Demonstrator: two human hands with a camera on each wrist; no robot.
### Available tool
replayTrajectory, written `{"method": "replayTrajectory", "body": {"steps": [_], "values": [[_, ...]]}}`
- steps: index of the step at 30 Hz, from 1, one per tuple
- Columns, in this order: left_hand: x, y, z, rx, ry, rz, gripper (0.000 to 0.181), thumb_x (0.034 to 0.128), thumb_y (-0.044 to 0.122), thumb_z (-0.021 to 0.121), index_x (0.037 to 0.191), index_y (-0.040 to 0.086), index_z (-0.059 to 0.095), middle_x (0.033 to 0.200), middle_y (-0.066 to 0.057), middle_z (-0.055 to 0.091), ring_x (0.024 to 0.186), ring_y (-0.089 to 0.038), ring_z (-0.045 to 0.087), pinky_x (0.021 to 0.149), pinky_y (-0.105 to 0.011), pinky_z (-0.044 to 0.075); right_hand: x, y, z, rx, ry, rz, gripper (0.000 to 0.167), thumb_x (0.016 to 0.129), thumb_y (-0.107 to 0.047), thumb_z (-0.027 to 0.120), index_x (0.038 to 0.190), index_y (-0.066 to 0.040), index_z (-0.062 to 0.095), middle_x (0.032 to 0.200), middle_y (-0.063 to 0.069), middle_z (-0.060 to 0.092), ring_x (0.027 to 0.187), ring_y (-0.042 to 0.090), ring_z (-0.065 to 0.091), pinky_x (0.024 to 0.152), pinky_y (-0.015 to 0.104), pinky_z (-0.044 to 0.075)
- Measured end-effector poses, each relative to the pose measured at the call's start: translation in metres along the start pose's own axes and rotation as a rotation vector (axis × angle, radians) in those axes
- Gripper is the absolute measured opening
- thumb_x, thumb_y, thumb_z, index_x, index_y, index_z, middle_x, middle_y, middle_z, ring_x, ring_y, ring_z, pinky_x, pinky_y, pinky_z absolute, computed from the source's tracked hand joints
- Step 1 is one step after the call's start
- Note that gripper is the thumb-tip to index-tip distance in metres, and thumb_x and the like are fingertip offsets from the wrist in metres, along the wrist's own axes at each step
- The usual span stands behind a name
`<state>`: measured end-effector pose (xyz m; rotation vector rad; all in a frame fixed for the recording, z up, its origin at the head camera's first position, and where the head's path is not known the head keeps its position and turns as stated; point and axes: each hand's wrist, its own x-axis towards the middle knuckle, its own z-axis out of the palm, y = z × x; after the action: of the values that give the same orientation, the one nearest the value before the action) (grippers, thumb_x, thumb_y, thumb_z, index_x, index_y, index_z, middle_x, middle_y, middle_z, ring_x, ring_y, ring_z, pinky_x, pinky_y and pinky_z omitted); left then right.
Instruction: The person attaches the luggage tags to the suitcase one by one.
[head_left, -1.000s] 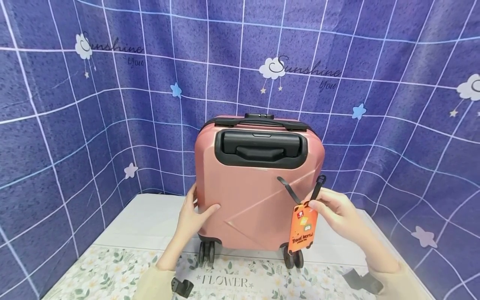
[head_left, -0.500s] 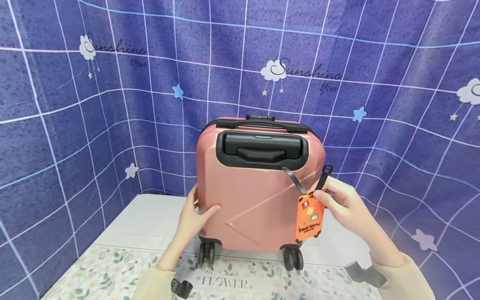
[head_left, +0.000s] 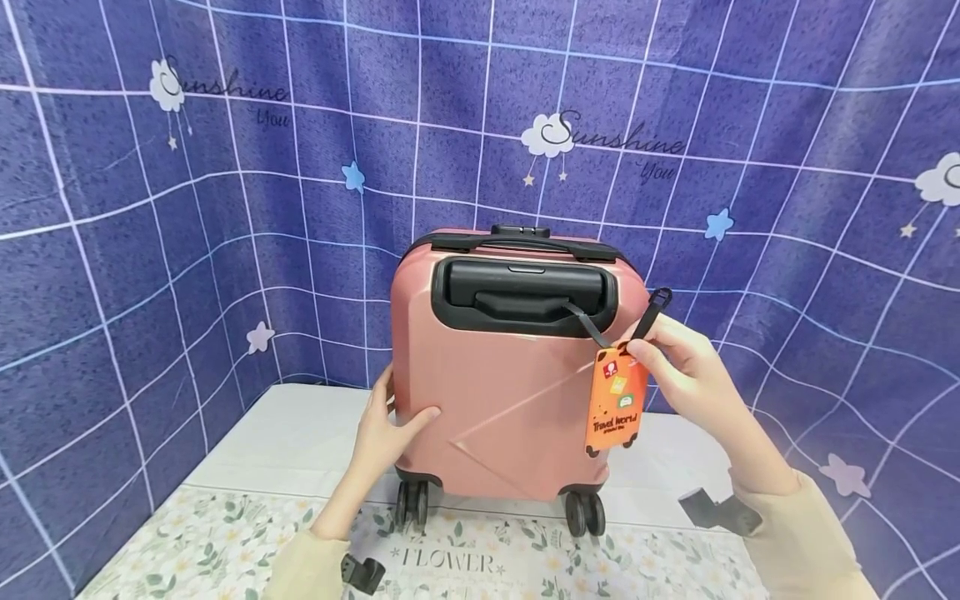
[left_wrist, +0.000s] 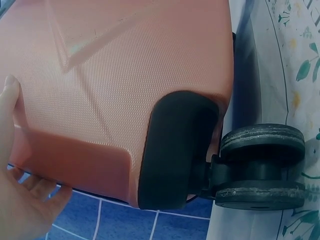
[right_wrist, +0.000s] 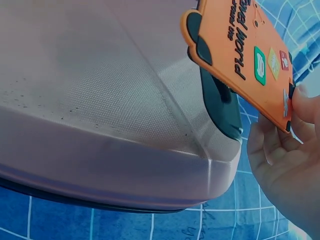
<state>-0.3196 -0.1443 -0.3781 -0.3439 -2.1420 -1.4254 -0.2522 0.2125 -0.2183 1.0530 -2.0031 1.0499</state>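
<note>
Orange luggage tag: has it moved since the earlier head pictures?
Yes, upward: in the head view, the orange luggage tag first overlapped the right-hand wheels of the pink suitcase; now it hangs well above them in the right hand.

A curtained nook, wider room hidden: purple gridded cloth (head_left: 457, 175) (printed with clouds (head_left: 547, 136) and stars (head_left: 718, 224)) hangs on three sides of a flower-patterned cover (head_left: 217, 546).

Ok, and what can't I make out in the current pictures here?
Head view: the far side of the pink suitcase and some fingertips of the left hand, hidden by the case itself.
Head view: any digits on the black lock, too small.
Head view: an upper corner of the orange tag, covered by the right hand.
Left wrist view: part of the left hand, cut off by the left edge.
</note>
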Motion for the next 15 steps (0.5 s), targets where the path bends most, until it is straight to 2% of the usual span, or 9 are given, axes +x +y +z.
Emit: {"method": "replayTrajectory", "body": {"steps": [8, 15], "values": [[-0.001, 0.001, -0.002, -0.002, -0.004, -0.004, 0.095, 0.0748, 0.031, 0.079, 0.149, 0.019, 0.021, 0.142, -0.01, 0.041, 0.13, -0.025, 0.042, 0.103, -0.045, 0.04, 0.013, 0.0, -0.002, 0.026, 0.071, 0.063, 0.016, 0.091, 0.005, 0.052, 0.09, -0.006, 0.064, 0.09, -0.002, 0.061, 0.081, 0.004, 0.058, 0.074, 0.012, 0.05], [-0.001, 0.002, -0.001, -0.014, -0.003, -0.009, 0.095, 0.0749, 0.031, 0.079, 0.149, 0.019, 0.02, 0.142, -0.01, 0.041, 0.13, -0.025, 0.042, 0.104, -0.044, 0.039, 0.029, 0.0, -0.002, -0.027, 0.086, 0.117, 0.008, 0.092, 0.0, 0.054, 0.09, 0.001, 0.062, 0.088, -0.01, 0.06, 0.074, 0.002, 0.057, 0.069, 0.011, 0.049]]}}
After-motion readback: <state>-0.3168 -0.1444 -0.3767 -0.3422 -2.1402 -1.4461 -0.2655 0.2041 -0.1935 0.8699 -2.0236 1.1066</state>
